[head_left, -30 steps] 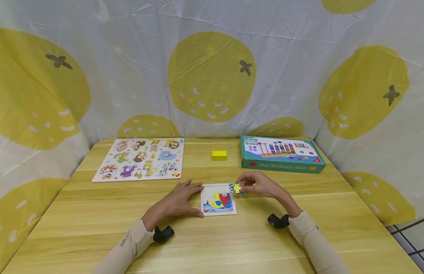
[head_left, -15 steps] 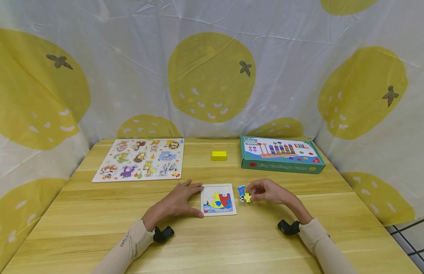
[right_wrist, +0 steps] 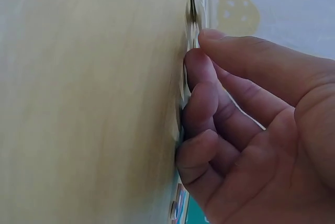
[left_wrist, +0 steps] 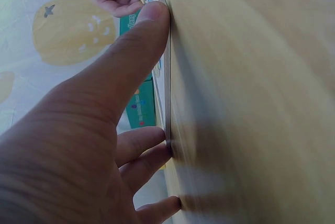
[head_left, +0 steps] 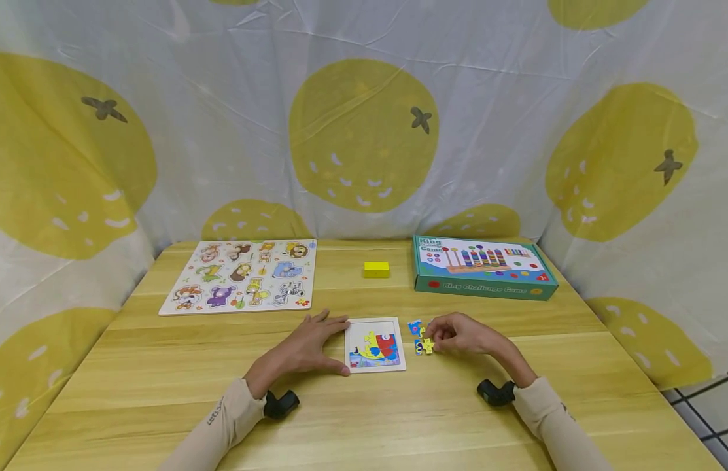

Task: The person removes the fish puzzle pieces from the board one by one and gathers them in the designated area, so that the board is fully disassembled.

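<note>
A small white-framed jigsaw tray (head_left: 402,350) lies flat, its lower part filled with red, yellow and blue pieces of a picture. My left hand (head_left: 299,345) rests along its left edge, fingers spread; in the left wrist view the thumb (left_wrist: 153,14) and fingertips touch the tray's side. To the right of the tray, my right hand (head_left: 464,333) pinches a yellow-and-blue puzzle piece (head_left: 426,346) between thumb and forefinger, low over the table. A blue loose piece (head_left: 414,327) lies just behind it. Other pieces there are partly hidden by the fingers.
A wooden animal peg puzzle (head_left: 222,307) lies at the back left. A yellow block (head_left: 376,269) sits behind the tray. The green Ring Challenge Game box (head_left: 486,267) stands at the back right, near the fruit-print curtain (head_left: 364,134).
My right hand has drawn the pinched piece from the tray's upper right corner rightward and slightly nearer to me, beside other loose pieces. My left hand has stayed at the tray's edge.
</note>
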`<state>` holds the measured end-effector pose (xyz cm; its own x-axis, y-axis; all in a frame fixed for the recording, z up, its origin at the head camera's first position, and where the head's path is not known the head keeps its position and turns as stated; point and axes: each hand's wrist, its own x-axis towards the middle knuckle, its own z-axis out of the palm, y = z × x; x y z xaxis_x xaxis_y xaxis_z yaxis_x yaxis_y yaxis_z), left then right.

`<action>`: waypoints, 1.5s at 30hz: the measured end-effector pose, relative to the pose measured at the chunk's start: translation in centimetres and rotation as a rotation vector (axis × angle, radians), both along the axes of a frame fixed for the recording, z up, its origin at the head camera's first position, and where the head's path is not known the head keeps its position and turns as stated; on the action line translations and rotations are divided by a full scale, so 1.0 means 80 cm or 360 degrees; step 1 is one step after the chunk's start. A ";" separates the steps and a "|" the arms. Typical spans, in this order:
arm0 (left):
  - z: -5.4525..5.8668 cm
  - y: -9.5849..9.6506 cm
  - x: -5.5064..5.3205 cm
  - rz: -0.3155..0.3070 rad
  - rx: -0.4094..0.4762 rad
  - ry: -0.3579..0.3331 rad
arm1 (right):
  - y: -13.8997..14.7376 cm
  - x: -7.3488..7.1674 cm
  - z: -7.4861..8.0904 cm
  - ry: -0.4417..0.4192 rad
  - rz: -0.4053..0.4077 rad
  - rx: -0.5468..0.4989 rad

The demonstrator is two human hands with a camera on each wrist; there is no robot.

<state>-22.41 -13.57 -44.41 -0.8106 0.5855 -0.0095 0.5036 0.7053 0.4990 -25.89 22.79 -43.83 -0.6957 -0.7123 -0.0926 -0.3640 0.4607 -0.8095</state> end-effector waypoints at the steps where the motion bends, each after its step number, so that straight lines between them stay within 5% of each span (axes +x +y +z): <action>1: 0.000 0.000 0.000 -0.0001 0.0000 0.0001 | 0.000 0.000 0.000 0.0005 0.0006 0.0002; 45: 0.001 -0.001 0.001 0.0004 0.0012 -0.0003 | -0.006 0.004 -0.001 0.0026 -0.0078 0.0071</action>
<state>-22.34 -13.63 -44.37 -0.8122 0.5833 -0.0068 0.5007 0.7030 0.5051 -25.55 22.32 -43.90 -0.7312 -0.6729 -0.1120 -0.3530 0.5137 -0.7820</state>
